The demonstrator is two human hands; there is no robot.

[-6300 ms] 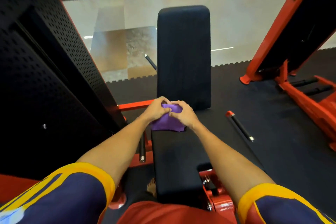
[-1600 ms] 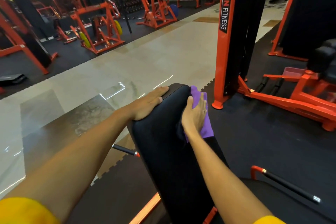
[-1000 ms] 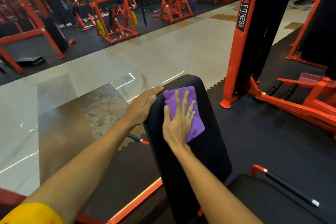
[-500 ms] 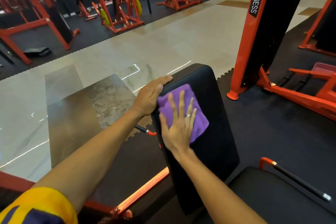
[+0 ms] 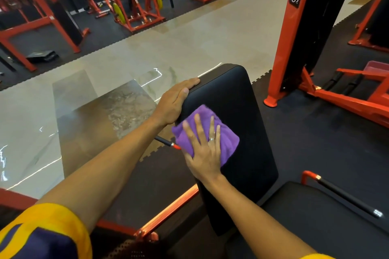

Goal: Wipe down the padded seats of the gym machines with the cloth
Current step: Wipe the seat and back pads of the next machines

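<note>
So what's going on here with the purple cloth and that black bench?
A person is wiping the upright back pad of a gym bench. The right hand presses a purple cloth flat against the pad's face, fingers spread. The left hand rests on the pad's upper left edge, apparently steadying it. The seat pad sits lower right, with no hand on it.

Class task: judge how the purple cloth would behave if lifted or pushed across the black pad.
Probably floppy: the purple cloth bunches and folds under the right hand. Likely light, since a flat palm alone holds it against the tilted backrest pad. It should slide easily on that smooth pad.
</note>
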